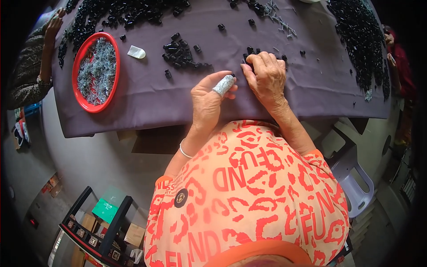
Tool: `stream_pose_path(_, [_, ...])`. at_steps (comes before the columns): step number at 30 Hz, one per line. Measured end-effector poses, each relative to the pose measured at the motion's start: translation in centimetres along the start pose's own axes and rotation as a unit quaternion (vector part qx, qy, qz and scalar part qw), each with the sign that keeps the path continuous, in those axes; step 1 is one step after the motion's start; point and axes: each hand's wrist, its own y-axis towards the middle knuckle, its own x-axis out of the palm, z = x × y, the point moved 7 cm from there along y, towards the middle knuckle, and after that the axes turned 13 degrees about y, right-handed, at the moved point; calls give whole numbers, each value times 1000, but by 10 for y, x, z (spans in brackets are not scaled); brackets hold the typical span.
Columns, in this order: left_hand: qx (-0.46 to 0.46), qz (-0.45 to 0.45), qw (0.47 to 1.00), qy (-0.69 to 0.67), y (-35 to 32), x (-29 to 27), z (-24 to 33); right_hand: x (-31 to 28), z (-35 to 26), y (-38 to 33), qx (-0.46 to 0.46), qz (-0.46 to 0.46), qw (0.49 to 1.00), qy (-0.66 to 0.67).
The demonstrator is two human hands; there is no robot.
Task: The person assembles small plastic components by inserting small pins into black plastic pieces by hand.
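My left hand (206, 102) is just above the cloth near the table's front edge, a silvery wrap around one finger. Between its thumb and fingertips is a small black plastic part (233, 76), mostly hidden. To its right, my right hand (268, 80) reaches down with bent fingers onto a small cluster of black plastic parts (250, 50). Its fingertips are partly hidden, so what they pinch cannot be made out. A loose pile of similar black parts (178, 54) lies beyond my left hand.
A red oval basin (98, 108) at left holds many thin metal pieces (98, 66). Beside it lies a white rounded piece (136, 52). Large black heaps (129, 12) cover the far left and right (360, 40). Metal pins (284, 24) are scattered at the back. People sit at both sides.
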Motion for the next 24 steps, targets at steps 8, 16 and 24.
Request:
stream_pose_path(8, [-14, 11, 999, -27, 2, 1, 2, -5, -2, 1, -59, 26, 997, 51])
stream_pose_path(16, [-1, -5, 1000, -6, 1, 3, 1, -12, -6, -4, 86, -51, 903, 419])
stream_pose_path(24, [27, -1, 999, 31, -2, 4, 0, -14, -17, -11, -10, -47, 939, 340])
